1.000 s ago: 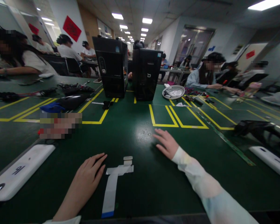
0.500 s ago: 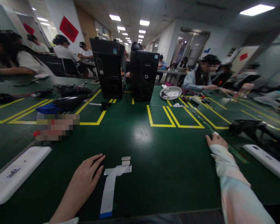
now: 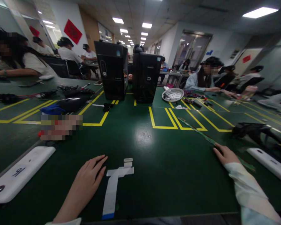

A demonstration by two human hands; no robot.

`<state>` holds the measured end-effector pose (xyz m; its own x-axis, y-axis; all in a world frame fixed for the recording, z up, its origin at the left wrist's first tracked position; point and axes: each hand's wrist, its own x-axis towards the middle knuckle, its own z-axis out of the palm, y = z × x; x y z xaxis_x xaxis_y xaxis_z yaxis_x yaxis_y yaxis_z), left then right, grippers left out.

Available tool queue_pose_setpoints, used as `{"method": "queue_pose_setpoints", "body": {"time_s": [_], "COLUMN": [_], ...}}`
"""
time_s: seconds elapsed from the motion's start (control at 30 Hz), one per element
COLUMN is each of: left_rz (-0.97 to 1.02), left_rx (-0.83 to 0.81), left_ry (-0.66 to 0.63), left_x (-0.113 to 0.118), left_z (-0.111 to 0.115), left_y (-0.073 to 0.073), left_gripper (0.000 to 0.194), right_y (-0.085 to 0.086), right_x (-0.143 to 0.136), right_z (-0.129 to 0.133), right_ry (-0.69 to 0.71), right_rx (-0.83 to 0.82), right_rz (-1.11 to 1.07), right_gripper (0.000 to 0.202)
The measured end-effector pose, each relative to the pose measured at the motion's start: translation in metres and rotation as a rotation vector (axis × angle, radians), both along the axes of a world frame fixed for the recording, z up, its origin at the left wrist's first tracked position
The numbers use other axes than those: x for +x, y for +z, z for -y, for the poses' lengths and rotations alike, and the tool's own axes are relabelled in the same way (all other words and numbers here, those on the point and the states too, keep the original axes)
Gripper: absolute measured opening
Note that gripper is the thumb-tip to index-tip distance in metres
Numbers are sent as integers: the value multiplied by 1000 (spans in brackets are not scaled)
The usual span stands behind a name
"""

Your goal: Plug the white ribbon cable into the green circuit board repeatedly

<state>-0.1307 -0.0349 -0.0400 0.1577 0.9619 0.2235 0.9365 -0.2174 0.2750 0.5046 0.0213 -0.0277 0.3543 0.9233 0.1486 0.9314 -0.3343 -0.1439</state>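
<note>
Head view: a long thin green strip point(image 3: 201, 133) is touched at its near end by the right hand point(image 3: 226, 154), fingers loosely together, toward the green worktop's point(image 3: 154, 175) right edge. Left hand point(image 3: 90, 175) is laid flat, fingers together, beside a white tape cross point(image 3: 114, 181) at the near edge.

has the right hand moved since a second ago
Yes. The right hand went rightward, from the shiny patch ahead of the white tape cross over to the long green strip, which it now touches.
</note>
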Motion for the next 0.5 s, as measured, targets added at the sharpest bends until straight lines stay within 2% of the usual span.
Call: {"method": "queue_pose_setpoints", "body": {"time_s": [0.13,0.23,0.33,0.4,0.5], "left_rz": [-8,-13,-10,-4,-7], "left_rx": [-13,-5,10,25,33], "left_ry": [3,-8,-18,-20,-18], "left_x": [0,-1,-1,-1,-1], "left_z": [-1,-1,-1,-1,-1], "left_y": [0,-1,0,0,1], "left_gripper": [51,52,51,50,50], "right_y": [-7,-14,-21,-29,-44], "right_x": [-4,-4,-2,6,30], "right_z": [46,75,95,103,109], "right_ry": [135,151,159,87,-149], "right_rx": [76,152,263,357,387], "right_rz": [-105,-156,-91,30,196], "right_gripper": [48,43,48,59,79]}}
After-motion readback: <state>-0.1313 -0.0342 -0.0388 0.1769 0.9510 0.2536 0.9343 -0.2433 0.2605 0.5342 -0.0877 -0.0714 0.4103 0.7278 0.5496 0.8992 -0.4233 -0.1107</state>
